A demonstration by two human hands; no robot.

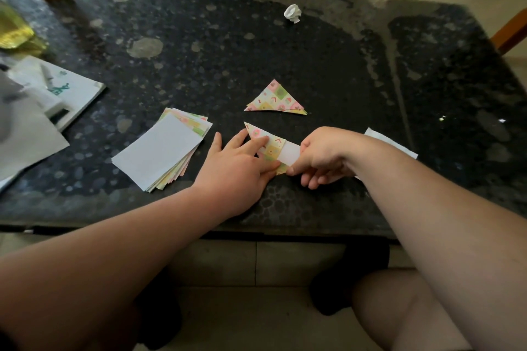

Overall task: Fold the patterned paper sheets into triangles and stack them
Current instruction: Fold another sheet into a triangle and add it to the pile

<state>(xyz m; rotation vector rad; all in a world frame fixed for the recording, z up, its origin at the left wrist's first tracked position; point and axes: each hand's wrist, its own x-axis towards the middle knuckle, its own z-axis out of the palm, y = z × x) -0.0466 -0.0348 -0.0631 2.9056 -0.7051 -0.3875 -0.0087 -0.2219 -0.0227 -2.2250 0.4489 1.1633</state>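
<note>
Under left fingers [258,143] lies patterned sheet [273,150], right fingers [294,170] pinching it

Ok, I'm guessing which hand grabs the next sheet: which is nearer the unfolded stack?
Left. The left hand sits just right of the unfolded stack, pressing the half-folded sheet; the right hand is farther right, pinching that sheet's other end.

No legible text or labels.

Unfolded stack [159,151] lies left of folded triangles [276,99] (well apart).
</note>
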